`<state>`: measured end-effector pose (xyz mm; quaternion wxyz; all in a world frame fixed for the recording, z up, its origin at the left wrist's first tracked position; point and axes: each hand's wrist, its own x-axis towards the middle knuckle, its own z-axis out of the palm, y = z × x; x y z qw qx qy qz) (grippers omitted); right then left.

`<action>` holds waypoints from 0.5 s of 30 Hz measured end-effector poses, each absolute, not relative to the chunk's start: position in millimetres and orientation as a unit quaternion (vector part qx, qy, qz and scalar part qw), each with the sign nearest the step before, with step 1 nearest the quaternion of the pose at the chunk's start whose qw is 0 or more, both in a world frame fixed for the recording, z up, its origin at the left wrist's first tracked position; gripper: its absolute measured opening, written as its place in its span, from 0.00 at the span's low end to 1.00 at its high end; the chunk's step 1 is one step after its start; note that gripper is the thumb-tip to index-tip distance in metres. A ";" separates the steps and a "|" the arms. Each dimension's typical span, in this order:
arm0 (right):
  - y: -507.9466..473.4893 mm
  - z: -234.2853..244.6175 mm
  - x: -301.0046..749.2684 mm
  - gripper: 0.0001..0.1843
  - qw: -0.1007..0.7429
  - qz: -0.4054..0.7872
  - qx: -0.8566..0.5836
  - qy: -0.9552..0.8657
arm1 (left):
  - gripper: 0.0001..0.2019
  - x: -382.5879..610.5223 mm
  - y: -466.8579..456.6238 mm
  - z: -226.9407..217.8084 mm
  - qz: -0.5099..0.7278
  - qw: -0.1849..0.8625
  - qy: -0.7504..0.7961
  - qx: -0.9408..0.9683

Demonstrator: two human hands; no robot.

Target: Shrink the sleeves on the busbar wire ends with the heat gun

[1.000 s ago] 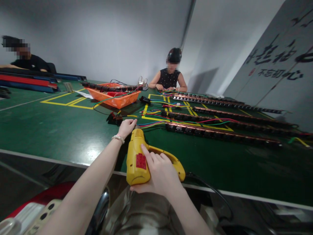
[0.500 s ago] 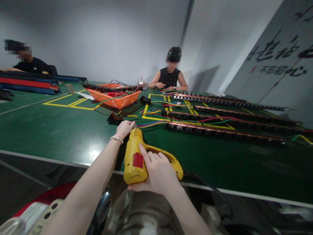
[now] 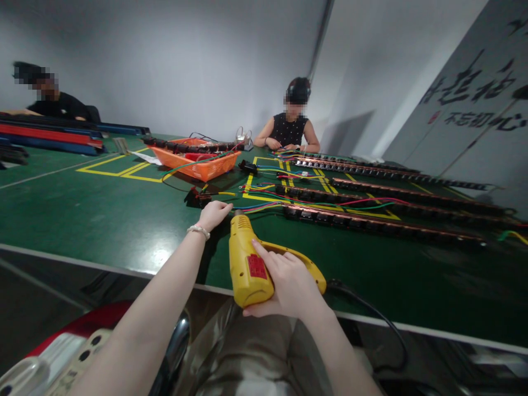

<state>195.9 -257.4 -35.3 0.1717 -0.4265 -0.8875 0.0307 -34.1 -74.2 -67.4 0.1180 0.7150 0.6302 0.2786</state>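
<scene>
My right hand (image 3: 291, 283) grips a yellow heat gun (image 3: 243, 258) with a red label on its side. The gun's nozzle points away from me, close to a bundle of coloured wires (image 3: 264, 208). My left hand (image 3: 215, 215), with a bracelet on the wrist, is closed at the left end of those wires, just left of the nozzle. Its fingertips are partly hidden. The wires run right into a long dark strip with copper-coloured edging (image 3: 355, 220). Just beyond my left hand lies a black connector (image 3: 193, 197).
An orange basket (image 3: 202, 169) with parts stands on the green table (image 3: 124, 220). Several more strips (image 3: 396, 208) lie to the right. A black cord (image 3: 379, 313) trails from the gun over the table edge. Two people (image 3: 289, 129) sit across the table.
The heat gun and my right hand have shifted right, with the nozzle now slightly right of my left hand. My left hand stays at the wire ends. The view has shifted slightly.
</scene>
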 end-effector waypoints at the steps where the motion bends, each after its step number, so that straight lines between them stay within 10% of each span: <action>1: -257.1 -35.3 200.3 0.63 0.174 0.032 -0.429 -0.886 | 0.26 -34.4 -73.9 -68.0 0.280 0.118 0.629 0.716; 15: -253.6 -33.0 242.9 0.62 0.178 -0.019 -0.505 -0.844 | 0.26 -35.5 -73.7 -69.0 0.274 0.113 0.639 0.710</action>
